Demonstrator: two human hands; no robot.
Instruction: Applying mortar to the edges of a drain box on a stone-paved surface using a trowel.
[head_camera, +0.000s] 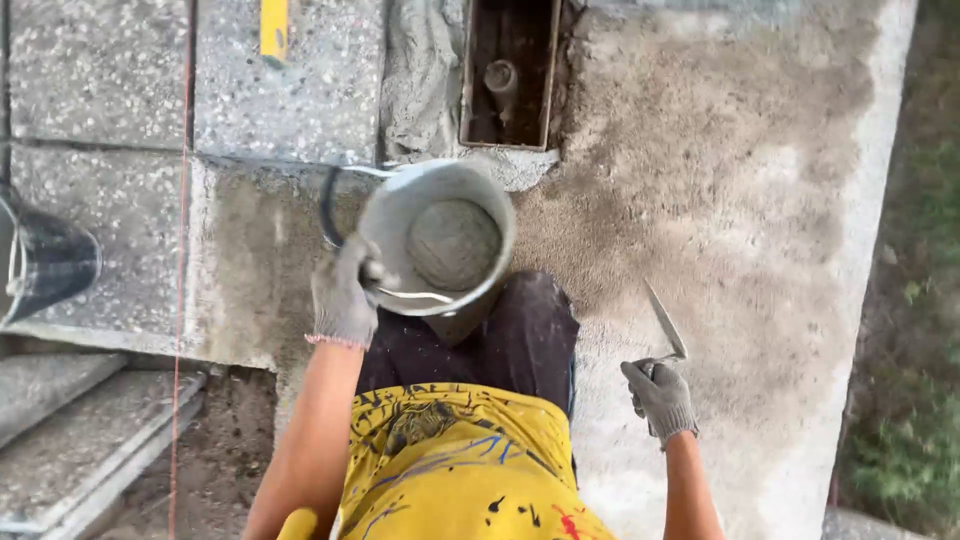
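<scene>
Fingers (352, 272) of the left hand (342, 300) are curled tight around the near rim of a grey bucket (440, 245). That hand is covered by a grey glove. The bucket is held up in the air, in front of the person's body, and it is tipped so the inside can be seen. Wet grey cement (453, 243) is seen at the bottom of it. A dark handle (330, 205) hangs off its left side.

On the right, a trowel (665, 322) is held by the right hand (660, 398), which is gloved too. Its fingers are closed around the trowel's handle, and the thin blade is pointed up and away from the body. The trowel is kept well apart from the bucket.

Below the bucket, dark trousers (525, 335) and a yellow shirt (455, 465) with paint marks are seen. Sandy ground (720, 180) is spread out on the right. Far off, a square hole (510, 70) with a pipe inside is set in the ground. Speckled stone slabs (100, 70) are laid on the left, and a red string (183, 260) is stretched over them. A black bucket (45, 260) is seen at the left edge. Green grass (920, 300) is seen along the right side.
</scene>
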